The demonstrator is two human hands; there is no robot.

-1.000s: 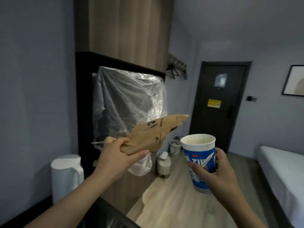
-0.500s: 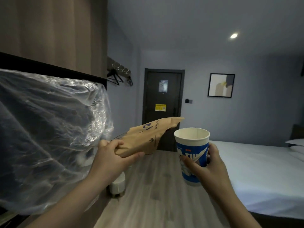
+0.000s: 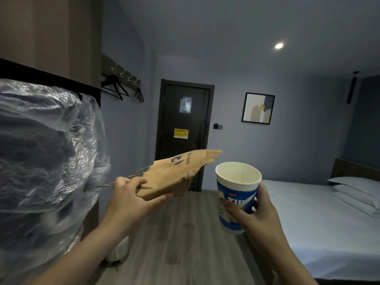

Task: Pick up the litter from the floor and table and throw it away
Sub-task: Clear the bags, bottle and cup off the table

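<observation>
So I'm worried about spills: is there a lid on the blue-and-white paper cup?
No, the blue-and-white paper cup in the right hand is open-topped, its pale inside visible.

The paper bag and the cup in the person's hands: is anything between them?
No. In the head view, the brown paper bag and the blue-and-white cup are apart; the gap shows only the distant wooden floor and dark door.

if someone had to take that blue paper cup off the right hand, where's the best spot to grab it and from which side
Grip the blue paper cup around its upper wall just under the rim, coming from the left, the side nearest the paper bag. The right hand wraps the lower half from the right and behind, so the upper band is the bare part. The cup stands upright and open-topped, so a light sideways wrap probably avoids crushing it.
</observation>
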